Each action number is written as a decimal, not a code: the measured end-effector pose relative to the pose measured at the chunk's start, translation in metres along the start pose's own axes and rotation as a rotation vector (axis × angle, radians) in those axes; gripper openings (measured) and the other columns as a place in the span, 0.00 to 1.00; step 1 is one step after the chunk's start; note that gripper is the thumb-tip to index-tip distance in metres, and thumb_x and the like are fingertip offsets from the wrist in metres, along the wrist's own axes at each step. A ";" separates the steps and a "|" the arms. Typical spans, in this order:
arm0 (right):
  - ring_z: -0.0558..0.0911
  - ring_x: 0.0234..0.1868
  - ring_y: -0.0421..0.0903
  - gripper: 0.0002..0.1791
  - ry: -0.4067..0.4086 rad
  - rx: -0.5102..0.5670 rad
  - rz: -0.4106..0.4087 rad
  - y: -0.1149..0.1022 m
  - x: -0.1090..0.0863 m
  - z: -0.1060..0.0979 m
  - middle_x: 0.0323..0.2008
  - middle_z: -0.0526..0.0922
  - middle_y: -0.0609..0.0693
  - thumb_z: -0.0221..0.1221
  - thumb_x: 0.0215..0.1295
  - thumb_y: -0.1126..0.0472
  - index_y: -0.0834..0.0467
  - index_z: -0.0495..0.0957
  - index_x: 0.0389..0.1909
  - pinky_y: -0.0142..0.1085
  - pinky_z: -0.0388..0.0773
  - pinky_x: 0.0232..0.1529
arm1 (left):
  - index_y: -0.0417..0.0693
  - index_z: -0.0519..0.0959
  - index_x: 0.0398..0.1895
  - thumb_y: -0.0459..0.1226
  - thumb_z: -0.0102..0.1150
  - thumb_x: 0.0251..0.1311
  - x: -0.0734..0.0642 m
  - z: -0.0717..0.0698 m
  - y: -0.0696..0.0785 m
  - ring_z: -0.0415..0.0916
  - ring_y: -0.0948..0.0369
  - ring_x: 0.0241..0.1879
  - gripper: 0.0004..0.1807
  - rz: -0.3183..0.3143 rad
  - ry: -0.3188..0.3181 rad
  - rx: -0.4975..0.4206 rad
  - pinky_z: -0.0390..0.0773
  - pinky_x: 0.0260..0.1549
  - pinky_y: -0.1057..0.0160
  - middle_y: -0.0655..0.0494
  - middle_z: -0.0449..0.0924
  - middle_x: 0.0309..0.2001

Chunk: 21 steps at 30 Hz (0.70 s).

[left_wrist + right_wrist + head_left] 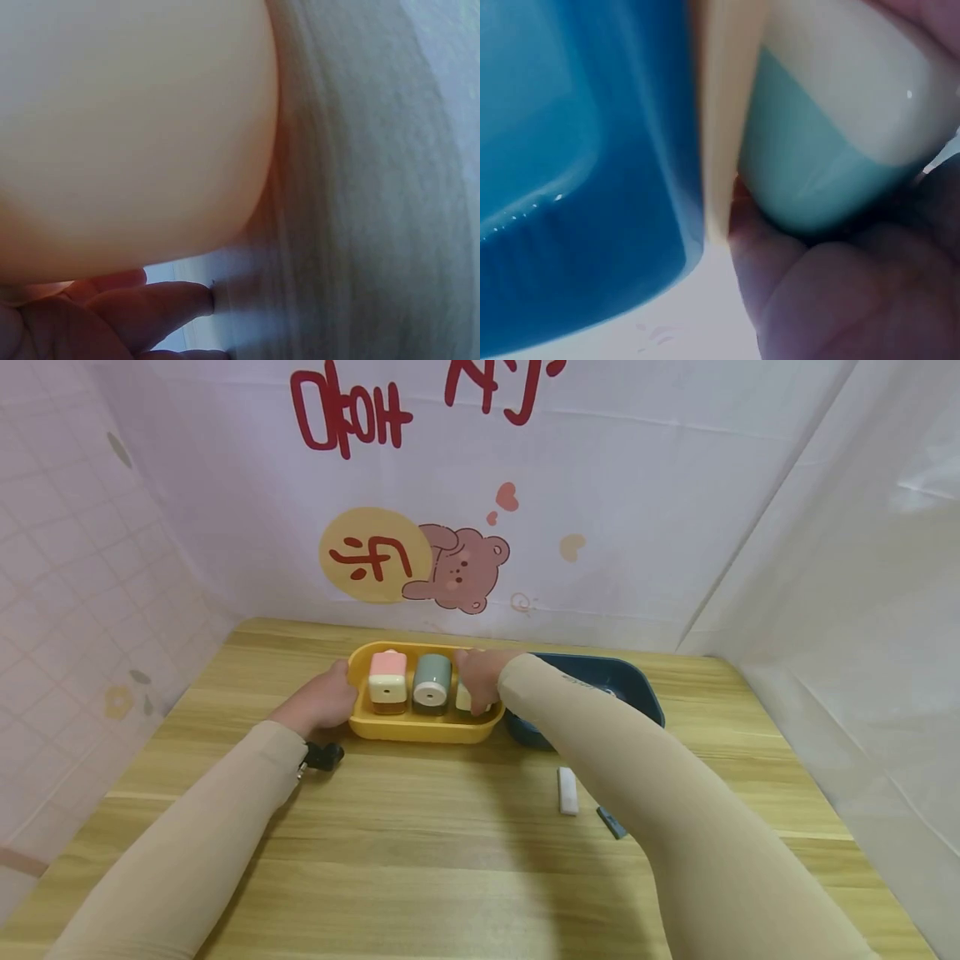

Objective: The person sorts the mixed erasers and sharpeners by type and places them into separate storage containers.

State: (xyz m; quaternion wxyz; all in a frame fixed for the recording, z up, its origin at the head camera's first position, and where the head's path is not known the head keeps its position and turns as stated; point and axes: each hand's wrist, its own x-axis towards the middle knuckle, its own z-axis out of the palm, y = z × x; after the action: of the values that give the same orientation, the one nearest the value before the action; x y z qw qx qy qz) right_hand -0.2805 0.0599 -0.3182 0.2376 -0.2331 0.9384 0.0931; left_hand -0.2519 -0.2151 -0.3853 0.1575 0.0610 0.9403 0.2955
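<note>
At the back of the table, a yellow tray (pixel 420 732) holds pencil sharpeners in a row. A pink-and-cream pencil sharpener (pixel 387 677) stands at its left, and a grey-green and white pencil sharpener (pixel 432 678) is in the middle. My right hand (pixel 482 675) reaches into the tray's right end and grips a cream-and-green pencil sharpener (pixel 817 142), mostly hidden by the fingers in the head view. My left hand (pixel 321 700) holds the tray's left end at the rim. In the left wrist view, a large pale surface covers much of the picture above the left fingers (pixel 150 307).
A dark blue tray (pixel 637 685) stands against the yellow tray's right side, partly behind my right forearm. In front of it lie a small white bar (pixel 567 791) and a small dark grey bar (pixel 612 822). A printed cloth (pixel 630 527) hangs behind the table.
</note>
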 end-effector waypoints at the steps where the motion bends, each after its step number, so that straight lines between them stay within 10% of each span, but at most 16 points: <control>1: 0.80 0.51 0.50 0.42 -0.002 -0.007 -0.003 -0.001 -0.001 -0.001 0.59 0.75 0.53 0.72 0.62 0.51 0.57 0.59 0.70 0.44 0.80 0.55 | 0.29 0.47 0.79 0.37 0.32 0.76 0.000 0.000 0.000 0.72 0.42 0.55 0.33 -0.002 -0.002 -0.002 0.72 0.59 0.41 0.31 0.70 0.61; 21: 0.80 0.51 0.50 0.43 -0.029 -0.041 0.022 0.002 0.018 0.002 0.59 0.74 0.51 0.72 0.62 0.50 0.57 0.59 0.70 0.41 0.79 0.53 | 0.30 0.48 0.79 0.38 0.32 0.76 0.000 -0.002 0.002 0.72 0.43 0.55 0.33 -0.017 -0.016 -0.022 0.72 0.60 0.42 0.32 0.70 0.60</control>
State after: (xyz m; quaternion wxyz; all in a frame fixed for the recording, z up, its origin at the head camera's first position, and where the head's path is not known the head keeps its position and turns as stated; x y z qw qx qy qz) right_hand -0.2948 0.0554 -0.3282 0.2452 -0.2264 0.9352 0.1182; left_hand -0.2528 -0.2140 -0.3826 0.1681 0.0535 0.9362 0.3038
